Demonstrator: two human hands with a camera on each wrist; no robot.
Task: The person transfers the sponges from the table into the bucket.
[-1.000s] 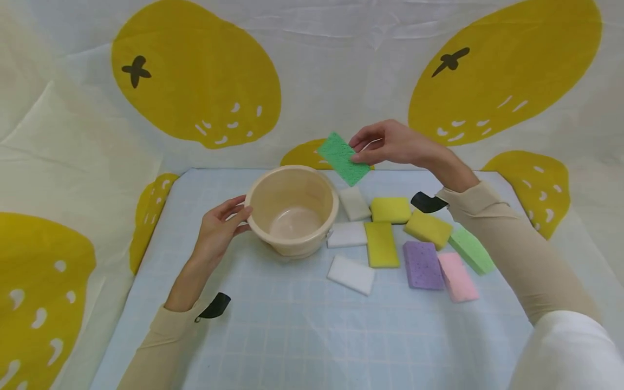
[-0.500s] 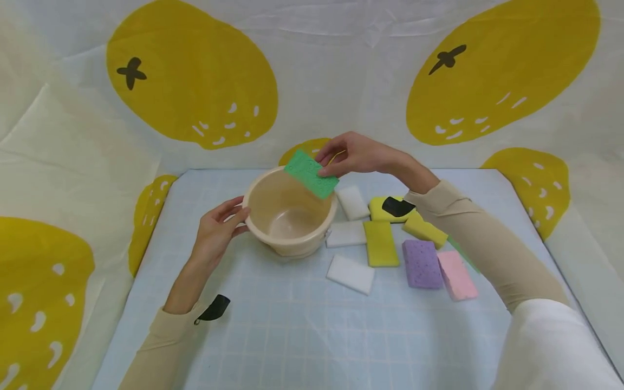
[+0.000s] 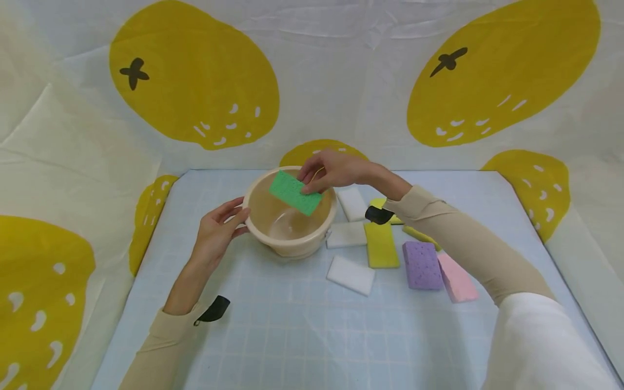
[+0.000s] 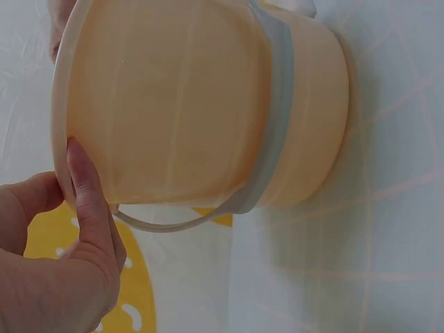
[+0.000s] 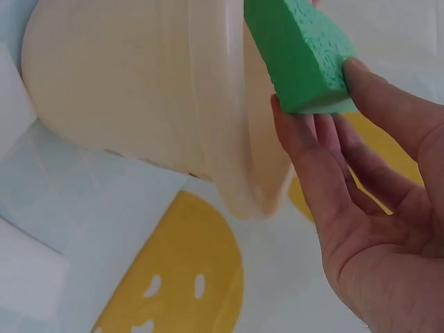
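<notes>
Green sponge (image 3: 292, 193) is at the mouth of the pale bucket (image 3: 294, 247), over the middle and a little toward 12 o'clock; whether it touches the inner wall, I cannot tell. The right grip (image 3: 336, 169) comes over the rim from 2 o'clock and pinches the sponge by one end, with the thumb on the porous face and the fingers against the underside. The left grip (image 3: 216, 226) grasps the bucket rim at 9 o'clock. Toward 4 o'clock from the bucket, the purple sponge (image 3: 423, 265) lies on the tabletop (image 3: 273, 325).

In my judgement, the green sponge is light, soft and not fragile. Its rough pores should give good friction, but if it is wet, which I cannot see, it could sag or slip. A gentle pinch near the short edge seems enough. The bucket looks stiff and smooth, so its rim is a suitable place to hold.
</notes>
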